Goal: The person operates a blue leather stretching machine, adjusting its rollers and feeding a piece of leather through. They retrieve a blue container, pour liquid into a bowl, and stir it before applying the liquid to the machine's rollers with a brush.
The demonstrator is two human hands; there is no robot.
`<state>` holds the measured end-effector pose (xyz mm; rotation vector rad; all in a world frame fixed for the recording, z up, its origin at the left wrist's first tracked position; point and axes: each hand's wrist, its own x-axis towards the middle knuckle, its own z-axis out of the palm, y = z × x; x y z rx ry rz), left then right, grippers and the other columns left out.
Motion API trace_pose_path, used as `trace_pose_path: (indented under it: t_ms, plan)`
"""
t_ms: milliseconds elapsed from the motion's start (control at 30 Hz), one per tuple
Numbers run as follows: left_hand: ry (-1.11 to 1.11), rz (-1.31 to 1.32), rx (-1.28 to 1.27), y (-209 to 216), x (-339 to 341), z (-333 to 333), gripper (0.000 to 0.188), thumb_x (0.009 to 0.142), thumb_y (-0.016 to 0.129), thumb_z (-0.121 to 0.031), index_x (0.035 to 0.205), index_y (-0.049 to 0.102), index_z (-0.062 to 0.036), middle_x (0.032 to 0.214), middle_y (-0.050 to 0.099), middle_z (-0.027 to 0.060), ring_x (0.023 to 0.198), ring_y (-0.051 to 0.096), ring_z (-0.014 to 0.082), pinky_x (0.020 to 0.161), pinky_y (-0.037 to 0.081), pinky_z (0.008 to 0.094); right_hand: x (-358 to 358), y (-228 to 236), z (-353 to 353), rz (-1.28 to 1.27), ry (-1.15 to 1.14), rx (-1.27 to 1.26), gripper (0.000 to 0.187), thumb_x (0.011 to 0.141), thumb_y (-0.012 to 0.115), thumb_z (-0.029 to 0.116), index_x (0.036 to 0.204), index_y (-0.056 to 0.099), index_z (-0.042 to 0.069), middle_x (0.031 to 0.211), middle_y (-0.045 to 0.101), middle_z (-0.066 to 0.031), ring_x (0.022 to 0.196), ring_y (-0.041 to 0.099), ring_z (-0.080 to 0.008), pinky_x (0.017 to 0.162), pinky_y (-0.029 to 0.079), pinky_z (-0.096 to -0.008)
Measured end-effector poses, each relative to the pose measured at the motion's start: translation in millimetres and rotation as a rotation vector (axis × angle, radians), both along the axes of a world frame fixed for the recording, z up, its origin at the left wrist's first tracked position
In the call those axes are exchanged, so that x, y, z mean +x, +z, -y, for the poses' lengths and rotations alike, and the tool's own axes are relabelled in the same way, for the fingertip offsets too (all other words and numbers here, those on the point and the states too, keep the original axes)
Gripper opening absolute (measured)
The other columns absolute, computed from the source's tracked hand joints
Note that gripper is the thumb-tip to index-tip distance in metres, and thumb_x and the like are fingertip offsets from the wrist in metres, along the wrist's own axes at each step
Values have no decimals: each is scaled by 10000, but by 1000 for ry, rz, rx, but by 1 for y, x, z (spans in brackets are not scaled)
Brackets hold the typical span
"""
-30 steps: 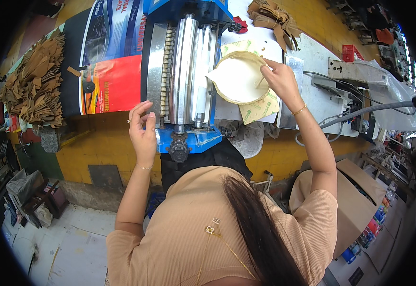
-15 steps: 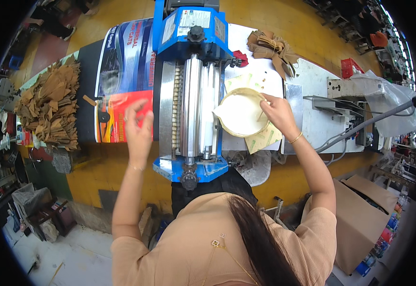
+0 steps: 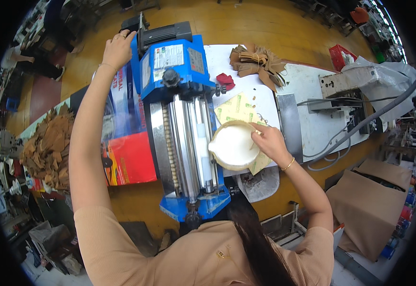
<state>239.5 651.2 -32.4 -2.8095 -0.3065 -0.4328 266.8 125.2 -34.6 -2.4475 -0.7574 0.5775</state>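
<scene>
My right hand [image 3: 270,143] is closed at the right rim of a round, spouted jug [image 3: 231,164] holding white liquid [image 3: 236,144]. Its spout points left, close against the rollers of a blue roller machine [image 3: 172,78]. Shiny metal rollers [image 3: 183,148] run lengthwise through the machine, with white smears on the right-hand one. My left arm is stretched far forward, and my left hand [image 3: 117,50] rests its bent fingers at the far left edge of the machine, beside the dark motor [image 3: 165,34]. Its fingertips are partly hidden; no held object shows.
Left of the machine lie a red and blue printed sheet [image 3: 130,159] and a heap of brown leather pieces [image 3: 50,148]. Patterned yellow paper [image 3: 236,108], a red cloth [image 3: 225,82] and bundled brown strips [image 3: 255,64] lie to the right. Beyond are a grey hose [image 3: 360,128] and a cardboard box [image 3: 365,205].
My left hand has moved from above the red sheet up to the machine's far left edge. My right hand stays at the jug. The whole view has shifted and turned slightly.
</scene>
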Motion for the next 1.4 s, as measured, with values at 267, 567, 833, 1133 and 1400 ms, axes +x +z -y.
trace_pose_path:
  t_ms: [267, 567, 833, 1133, 1400]
  plan:
    - [218, -370, 120, 9, 94, -30, 435, 917, 491, -282, 1348, 534, -248, 1439, 458, 84, 1292, 477, 282, 980, 424, 513, -6, -3, 4, -58, -47, -2, 416, 827, 580, 267, 1161, 684, 42, 535, 568, -165, 459, 581, -258, 511, 475, -370]
    - [446, -488, 106, -3, 135, -19, 417, 956, 366, -458, 1282, 604, -358, 1484, 388, -3, 1301, 390, 214, 986, 364, 442, -7, 4, 4, -89, -61, -37, 430, 821, 583, 309, 1175, 681, 86, 560, 602, -177, 563, 639, -352, 615, 527, -437]
    - [473, -486, 193, -19, 144, -22, 399, 952, 386, -438, 1262, 626, -360, 1448, 417, -34, 1303, 387, 161, 974, 363, 453, -9, 2, 5, -49, -46, 2, 386, 833, 626, 226, 1177, 678, 58, 511, 542, -152, 446, 566, -285, 490, 455, -381]
    - [492, -566, 178, -20, 158, -21, 448, 965, 363, -461, 1267, 642, -285, 1415, 442, -25, 1294, 400, 171, 933, 399, 483, -9, 1, 5, -60, -52, 31, 374, 840, 613, 203, 1171, 678, 43, 490, 509, -143, 404, 520, -243, 467, 425, -357]
    - [532, -540, 183, -24, 166, -18, 543, 961, 353, -506, 1317, 613, -188, 1493, 383, -38, 1344, 366, 188, 999, 361, 464, -10, 0, 6, -51, -57, 40, 376, 839, 612, 187, 1182, 674, 47, 489, 510, -146, 412, 530, -254, 482, 436, -357]
